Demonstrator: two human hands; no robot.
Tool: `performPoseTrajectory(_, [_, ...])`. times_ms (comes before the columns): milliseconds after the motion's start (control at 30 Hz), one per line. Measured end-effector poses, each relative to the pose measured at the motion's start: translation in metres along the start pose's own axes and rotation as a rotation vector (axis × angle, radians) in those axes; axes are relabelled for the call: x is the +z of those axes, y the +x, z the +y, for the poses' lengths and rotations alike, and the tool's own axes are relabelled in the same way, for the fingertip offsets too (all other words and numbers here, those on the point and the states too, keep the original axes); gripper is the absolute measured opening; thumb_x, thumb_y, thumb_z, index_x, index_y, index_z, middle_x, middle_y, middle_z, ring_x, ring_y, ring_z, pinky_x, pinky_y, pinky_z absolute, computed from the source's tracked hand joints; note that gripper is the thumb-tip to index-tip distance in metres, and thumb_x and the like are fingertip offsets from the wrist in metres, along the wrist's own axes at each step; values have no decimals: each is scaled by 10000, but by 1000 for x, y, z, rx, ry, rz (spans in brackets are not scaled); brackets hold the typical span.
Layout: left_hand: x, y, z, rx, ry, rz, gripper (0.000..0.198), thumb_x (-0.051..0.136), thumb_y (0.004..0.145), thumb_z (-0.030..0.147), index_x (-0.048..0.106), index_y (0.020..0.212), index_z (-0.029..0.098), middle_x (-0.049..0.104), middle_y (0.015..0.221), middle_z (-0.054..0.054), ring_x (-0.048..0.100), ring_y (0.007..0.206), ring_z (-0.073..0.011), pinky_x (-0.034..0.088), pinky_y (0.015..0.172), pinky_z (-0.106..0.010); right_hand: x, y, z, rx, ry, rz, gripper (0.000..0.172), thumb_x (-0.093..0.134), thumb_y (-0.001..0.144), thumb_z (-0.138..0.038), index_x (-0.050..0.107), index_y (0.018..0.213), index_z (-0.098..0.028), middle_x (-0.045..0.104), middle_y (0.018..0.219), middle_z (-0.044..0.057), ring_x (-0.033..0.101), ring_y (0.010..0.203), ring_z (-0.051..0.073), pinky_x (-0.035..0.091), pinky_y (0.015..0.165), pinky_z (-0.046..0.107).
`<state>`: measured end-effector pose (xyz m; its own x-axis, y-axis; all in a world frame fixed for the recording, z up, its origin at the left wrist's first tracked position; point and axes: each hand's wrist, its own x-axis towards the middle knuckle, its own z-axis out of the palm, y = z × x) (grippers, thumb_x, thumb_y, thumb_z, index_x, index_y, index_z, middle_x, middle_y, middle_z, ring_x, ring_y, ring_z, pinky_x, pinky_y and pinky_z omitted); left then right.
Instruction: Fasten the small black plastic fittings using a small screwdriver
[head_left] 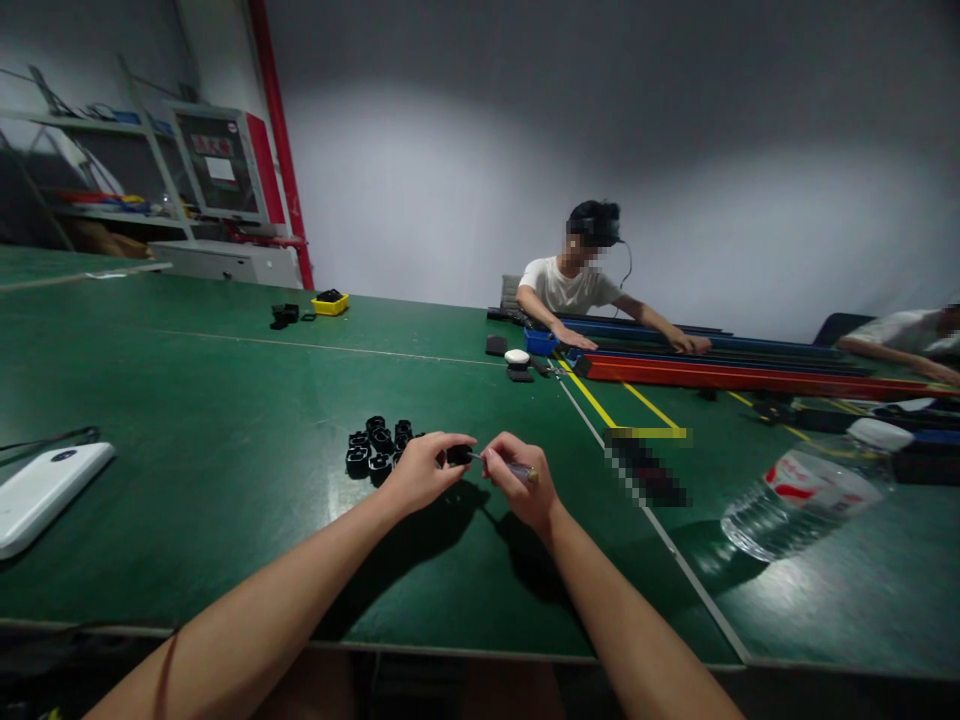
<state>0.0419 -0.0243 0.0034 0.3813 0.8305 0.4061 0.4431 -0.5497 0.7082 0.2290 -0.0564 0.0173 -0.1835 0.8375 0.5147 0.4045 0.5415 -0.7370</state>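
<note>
Between the thumb and fingers of my left hand [427, 470] is a small black part [459, 455], held just above the table. My right hand [523, 480] grips a screwdriver [519, 470] by its clear, purplish handle, and the thin shaft points left at the black part. Whether its tip sits inside the part or only touches it, I cannot tell. Just beyond my left hand lies a loose cluster of black ring-like parts [379, 437], several of them, partly hidden by that hand.
The green table [225, 400] carries a white power bank [56, 495] at left and a water bottle [806, 490] at right. Farther back are a yellow bin [330, 304], a blue bin [538, 342] and long red profiles [712, 375]. Two people work across the table.
</note>
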Motion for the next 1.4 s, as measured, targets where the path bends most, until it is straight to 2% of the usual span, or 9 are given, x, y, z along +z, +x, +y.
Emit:
performPoseTrajectory(333, [2, 0, -4, 54, 16, 9, 334, 702, 797, 150, 725, 1121, 227, 693, 879, -15, 590, 682, -123, 495, 689, -254, -2, 0, -5, -25, -57, -22, 232, 513, 873, -301, 568, 674, -194, 555, 568, -18, 492, 506, 118, 362, 521, 247])
performPoseTrajectory(433, [2, 0, -6, 112, 35, 15, 335, 702, 806, 156, 715, 1133, 229, 657, 1034, -49, 616, 759, -132, 526, 726, -268, -2, 0, -3, -12, -37, -16, 215, 524, 864, -295, 572, 680, -194, 569, 561, -15, 500, 497, 120, 366, 511, 247])
performPoseTrajectory(500, [1, 0, -8, 157, 74, 37, 338, 707, 810, 164, 707, 1140, 239, 617, 1117, -65, 635, 869, -156, 540, 803, -293, -3, 0, -2, 11, 18, 1, 198, 537, 860, -291, 583, 694, -193, 589, 560, -12, 512, 490, 123, 375, 503, 246])
performPoseTrajectory(633, [-2, 2, -11, 197, 181, 97, 336, 697, 846, 194, 671, 1179, 226, 628, 1113, -75, 617, 1041, -209, 506, 945, -355, -6, -1, 0, 94, 243, 113, 222, 533, 863, -316, 578, 681, -197, 577, 523, -18, 493, 451, 119, 372, 454, 236])
performPoseTrajectory(767, [-10, 5, -10, 172, 288, 147, 303, 656, 887, 227, 639, 1188, 192, 684, 1115, -85, 602, 1076, -241, 476, 970, -403, -9, 1, 1, 179, 366, 297, 236, 530, 841, -328, 561, 646, -199, 537, 486, -30, 449, 419, 104, 329, 409, 217])
performPoseTrajectory(867, [-15, 6, -9, 133, 390, 92, 271, 618, 911, 276, 642, 1171, 200, 708, 1116, -82, 606, 1061, -254, 471, 943, -413, -9, 4, 4, 204, 379, 347, 228, 535, 824, -325, 552, 633, -200, 531, 474, -30, 443, 411, 101, 320, 398, 214])
performPoseTrajectory(1033, [-14, 7, -9, 91, 559, -61, 265, 588, 921, 314, 652, 1166, 236, 722, 1131, -64, 581, 1099, -276, 424, 936, -429, -7, 6, 9, 233, 366, 342, 223, 543, 812, -323, 537, 625, -201, 525, 470, -28, 437, 406, 102, 323, 392, 217])
performPoseTrajectory(1400, [-7, 7, -22, 56, 620, -59, 296, 575, 883, 258, 667, 1164, 269, 720, 1159, -70, 561, 1171, -299, 276, 1067, -543, -5, 6, 14, 241, 363, 295, 231, 567, 825, -334, 555, 642, -192, 534, 472, -29, 444, 410, 99, 329, 397, 211])
